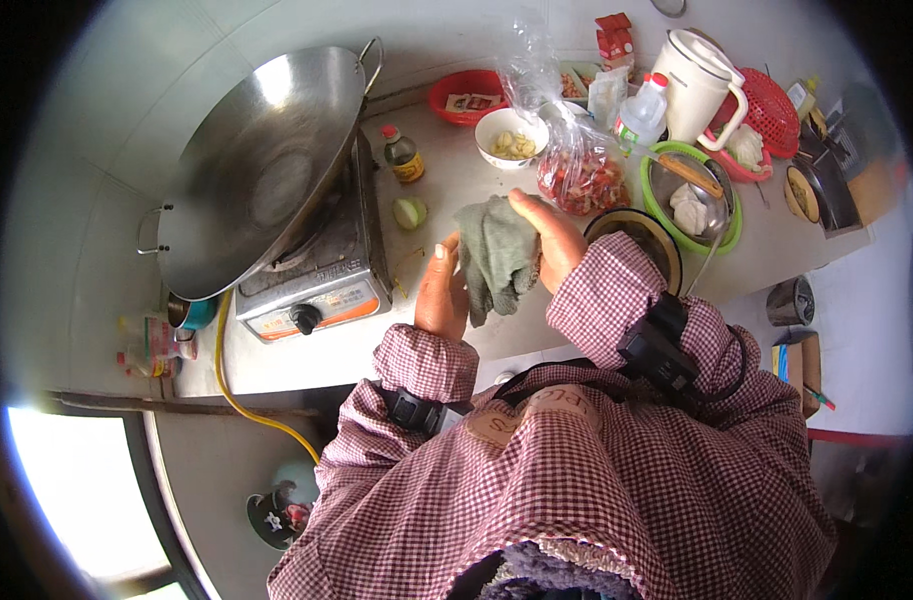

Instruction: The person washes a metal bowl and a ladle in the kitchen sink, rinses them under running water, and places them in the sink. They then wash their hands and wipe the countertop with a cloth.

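Observation:
A crumpled grey-green cloth [498, 251] is held up between my two hands, in front of my chest and over the counter's front part. My left hand [443, 296] grips its left edge, with the thumb upright. On the other side my right hand [552, 244] holds the cloth, its thumb at the top edge; the other fingers are partly hidden. Beyond the cloth lie a cut piece of pale green vegetable [409, 214], a small sauce bottle with a red cap [403, 155] and a white bowl of peeled garlic cloves [511, 142].
At left a large steel wok [276, 172] rests tilted on a gas stove [314, 289] with a yellow hose [222, 360]. A bag of chopped red food [584, 180], an enamel basin [670, 259], a green-rimmed basket [734, 225] and a cream jug [693, 86] crowd the right side.

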Demonstrator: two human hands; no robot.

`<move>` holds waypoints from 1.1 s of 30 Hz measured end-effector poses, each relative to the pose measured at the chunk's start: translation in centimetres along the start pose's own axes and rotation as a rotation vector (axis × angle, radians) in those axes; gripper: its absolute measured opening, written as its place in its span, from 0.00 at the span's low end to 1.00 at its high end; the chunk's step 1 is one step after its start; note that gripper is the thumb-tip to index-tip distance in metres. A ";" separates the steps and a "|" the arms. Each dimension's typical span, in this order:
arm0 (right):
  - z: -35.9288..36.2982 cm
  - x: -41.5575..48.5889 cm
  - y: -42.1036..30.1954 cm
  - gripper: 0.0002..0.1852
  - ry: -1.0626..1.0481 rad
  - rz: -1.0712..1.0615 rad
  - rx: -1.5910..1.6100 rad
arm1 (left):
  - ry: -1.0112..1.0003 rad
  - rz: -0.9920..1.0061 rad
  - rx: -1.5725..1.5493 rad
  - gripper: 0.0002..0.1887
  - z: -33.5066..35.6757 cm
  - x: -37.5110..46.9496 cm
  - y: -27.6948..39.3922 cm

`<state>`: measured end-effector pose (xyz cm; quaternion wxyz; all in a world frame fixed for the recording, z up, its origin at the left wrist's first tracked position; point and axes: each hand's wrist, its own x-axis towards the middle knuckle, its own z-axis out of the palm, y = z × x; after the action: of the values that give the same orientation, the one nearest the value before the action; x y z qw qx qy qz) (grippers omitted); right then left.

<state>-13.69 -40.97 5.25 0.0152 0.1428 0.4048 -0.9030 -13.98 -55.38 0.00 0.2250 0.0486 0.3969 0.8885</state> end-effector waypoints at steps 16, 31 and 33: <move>2.2 -0.3 -0.8 0.12 -0.222 0.293 -0.320 | 0.011 -0.033 -0.182 0.31 -2.7 0.1 3.0; -3.8 -3.5 -4.6 0.10 -0.034 0.045 -0.377 | -0.207 0.042 1.926 0.34 -1.8 4.4 -6.8; -4.4 -4.4 -4.6 0.10 0.008 0.086 -0.354 | -0.250 0.135 2.073 0.30 -1.5 4.2 -8.9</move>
<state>-9.03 -35.05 6.99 0.0769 0.1589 0.5510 -0.8156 -14.92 -49.40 -7.87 0.0626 0.3315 0.9346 0.1125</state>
